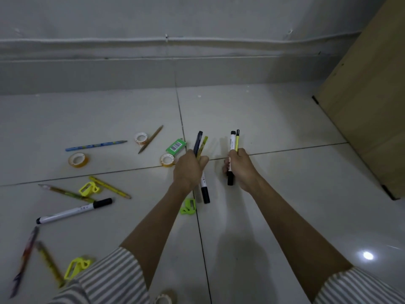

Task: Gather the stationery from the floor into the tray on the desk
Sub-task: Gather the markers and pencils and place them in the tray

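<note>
The floor [274, 119] was pale glossy tile with dark grout lines, lit dimly, with a bright reflection low on the right. A grey wall [153, 23] with a skirting band ran across the back, and a light wooden panel [370, 106] stood at the right edge.

The left hand [189, 170] was clenched around a dark pen [198, 142] and a yellow-green pencil [202, 145], their upper ends pointing away and slightly right; a white marker with a black cap [205, 190] hung below the same fist, cap toward the camera. The right hand [240, 170] gripped a white marker [232, 142] and a thin yellow pen [237, 141], both nearly upright, long axes running away from the camera.

Loose stationery lay on the floor to the left. A blue pencil [96, 145] lay almost crosswise, tip to the right. A brown pencil [151, 139] slanted up to the right, beside a tape roll [141, 138]. Two more tape rolls [78, 160] [167, 160] sat nearby, the second just beside a green eraser [176, 146]. A large white marker [74, 211] lay with its black cap up-right. Yellow clips [88, 189] [76, 267] and several pencils [109, 187] lay scattered, those at lower left blurred. A lime sharpener [189, 207] sat under the left forearm.
</note>
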